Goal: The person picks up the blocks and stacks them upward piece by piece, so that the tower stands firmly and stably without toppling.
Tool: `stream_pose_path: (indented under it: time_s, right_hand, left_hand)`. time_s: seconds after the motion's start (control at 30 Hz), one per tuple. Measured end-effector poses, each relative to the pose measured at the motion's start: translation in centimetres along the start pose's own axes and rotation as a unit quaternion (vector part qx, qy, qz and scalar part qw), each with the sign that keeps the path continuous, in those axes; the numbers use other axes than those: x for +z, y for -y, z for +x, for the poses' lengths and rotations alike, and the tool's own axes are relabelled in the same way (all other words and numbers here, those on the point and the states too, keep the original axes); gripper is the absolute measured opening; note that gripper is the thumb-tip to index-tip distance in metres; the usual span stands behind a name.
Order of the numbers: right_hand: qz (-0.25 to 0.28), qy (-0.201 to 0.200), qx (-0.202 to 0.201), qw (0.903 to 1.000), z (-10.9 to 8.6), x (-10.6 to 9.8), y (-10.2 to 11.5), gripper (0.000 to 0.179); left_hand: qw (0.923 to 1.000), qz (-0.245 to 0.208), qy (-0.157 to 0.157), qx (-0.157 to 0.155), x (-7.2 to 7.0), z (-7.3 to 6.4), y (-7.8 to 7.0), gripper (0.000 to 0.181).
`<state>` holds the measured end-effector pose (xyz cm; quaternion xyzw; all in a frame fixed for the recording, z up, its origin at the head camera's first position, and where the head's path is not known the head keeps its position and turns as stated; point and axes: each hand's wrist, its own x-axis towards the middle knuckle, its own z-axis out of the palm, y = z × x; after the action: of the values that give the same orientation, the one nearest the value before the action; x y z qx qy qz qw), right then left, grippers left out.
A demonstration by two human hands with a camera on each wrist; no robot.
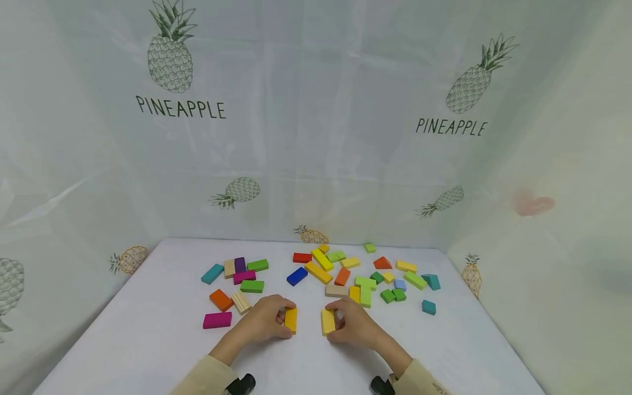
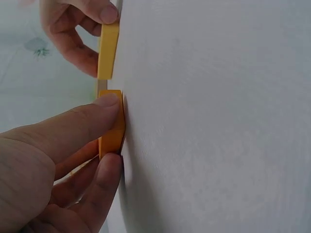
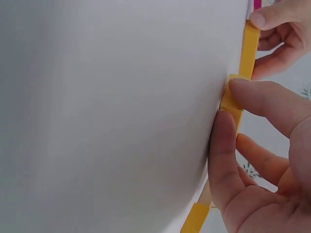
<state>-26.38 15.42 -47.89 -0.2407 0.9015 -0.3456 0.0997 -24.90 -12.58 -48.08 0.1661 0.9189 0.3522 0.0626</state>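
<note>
My left hand point(image 1: 267, 318) pinches an orange-yellow block point(image 1: 291, 320) between thumb and fingers at the near middle of the white table. Across a gap, a paler yellow block point(image 1: 328, 322) is gripped by my right hand point(image 1: 356, 325) in the same way. Both blocks rest long side forward, roughly parallel. In the left wrist view, the thumb lies on the end of the orange-yellow block point(image 2: 114, 133), its underside close to the tabletop. The right wrist view has thumb and finger on the yellow block point(image 3: 231, 100); part of it is hidden by the fingers.
Colored blocks lie scattered beyond my hands, among them a magenta block point(image 1: 217, 320) at left, a blue block point(image 1: 297, 276) in the middle and a teal block point(image 1: 428, 306) at right. A tan block point(image 1: 337, 291) lies just past my right hand. Pineapple-print curtain point(image 1: 316, 137) surrounds the table.
</note>
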Motion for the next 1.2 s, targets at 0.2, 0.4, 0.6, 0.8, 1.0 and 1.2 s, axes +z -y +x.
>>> stream_pose_path:
  time_s: [0.2, 0.4, 0.6, 0.8, 1.0, 1.2]
  right_hand:
    - [0.014, 0.006, -0.002, 0.9999, 0.3, 0.3, 0.6, 0.058]
    - [0.03, 0.013, -0.01, 0.9994, 0.7, 0.9, 1.3, 0.057]
    - [0.036, 0.018, -0.013, 0.9991, 1.4, 1.7, 2.0, 0.055]
    - [0.032, 0.012, -0.001, 0.9994, 2.3, 2.3, 2.9, 0.056]
    - [0.024, 0.011, -0.012, 0.9996, 2.6, 2.5, 3.6, 0.056]
    - [0.028, 0.013, -0.016, 0.9994, 2.8, 2.7, 3.7, 0.056]
  left_hand:
    - [0.9999, -0.013, 0.003, -0.002, 0.1, 0.1, -0.1, 0.055]
    - [0.9998, -0.015, 0.003, -0.009, 0.0, -0.1, 0.0, 0.056]
    - [0.9997, -0.022, 0.004, -0.012, 0.1, -0.1, 0.2, 0.056]
    - [0.9993, -0.036, 0.003, -0.012, 0.2, 0.0, 0.2, 0.057]
    - [0.9995, -0.028, -0.003, -0.014, 0.2, 0.0, 0.0, 0.058]
    - [1.0, -0.005, 0.003, -0.003, 0.2, 0.2, 0.2, 0.058]
